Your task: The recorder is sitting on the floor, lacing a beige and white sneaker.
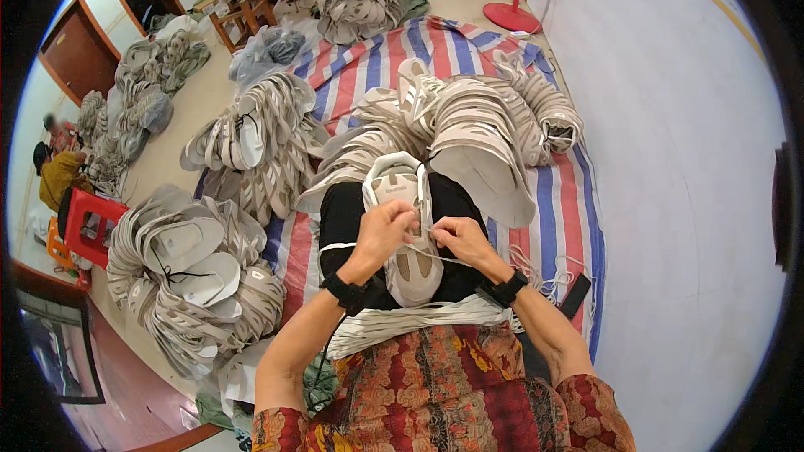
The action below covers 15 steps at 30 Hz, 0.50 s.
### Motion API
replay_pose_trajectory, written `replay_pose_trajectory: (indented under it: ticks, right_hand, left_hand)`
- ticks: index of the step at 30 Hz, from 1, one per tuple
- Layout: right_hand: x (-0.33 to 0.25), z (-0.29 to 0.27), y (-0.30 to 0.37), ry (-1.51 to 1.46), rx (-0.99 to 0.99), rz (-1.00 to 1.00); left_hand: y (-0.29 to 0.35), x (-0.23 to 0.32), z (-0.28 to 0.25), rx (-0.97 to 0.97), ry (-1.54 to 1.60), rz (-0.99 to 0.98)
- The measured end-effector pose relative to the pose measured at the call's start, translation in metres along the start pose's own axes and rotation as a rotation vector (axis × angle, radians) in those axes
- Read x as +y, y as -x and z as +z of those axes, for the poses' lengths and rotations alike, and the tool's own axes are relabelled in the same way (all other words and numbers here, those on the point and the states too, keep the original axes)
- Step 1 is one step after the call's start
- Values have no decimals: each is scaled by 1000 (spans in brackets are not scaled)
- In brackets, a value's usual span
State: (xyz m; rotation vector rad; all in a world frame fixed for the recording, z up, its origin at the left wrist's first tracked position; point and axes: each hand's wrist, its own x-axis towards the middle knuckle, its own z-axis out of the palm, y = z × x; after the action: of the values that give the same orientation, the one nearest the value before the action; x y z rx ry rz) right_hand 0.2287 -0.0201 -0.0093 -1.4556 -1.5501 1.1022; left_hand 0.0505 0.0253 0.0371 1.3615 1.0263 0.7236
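Observation:
A beige-and-white shoe upper (413, 282) lies lengthwise on my lap, over black trousers, its heel opening away from me. My left hand (385, 234) is closed above the lacing holes, fingertips pinching a white shoelace (442, 258). From the right, my right hand (462, 240) pinches the lace at the upper's edge with thumb and forefinger. Part of the lace crosses the upper below my fingers; another length stretches left past my wrist. My fingers partly hide the middle holes. A thick bundle of white laces (423, 321) rests across my lap, just nearer than the toe.
Stacked shoe uppers (481, 130) stand beyond my knees, with more tied uppers (188, 272) at the left. Striped sheeting (548, 213) covers the floor. Loose laces and a black strip (575, 295) lie right. Farther left are a red stool (88, 226) and a seated person (63, 176).

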Motion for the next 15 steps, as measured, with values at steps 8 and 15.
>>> replay_pose_trajectory:
  ticks: [8,15]
  right_hand:
    - [-10,-10,-10,204,-79,-126]
    - [-18,-14,-8,8,-83,-9]
  left_hand:
    - [-2,-5,13,-3,-236,26]
    - [9,-16,-1,127,85,-9]
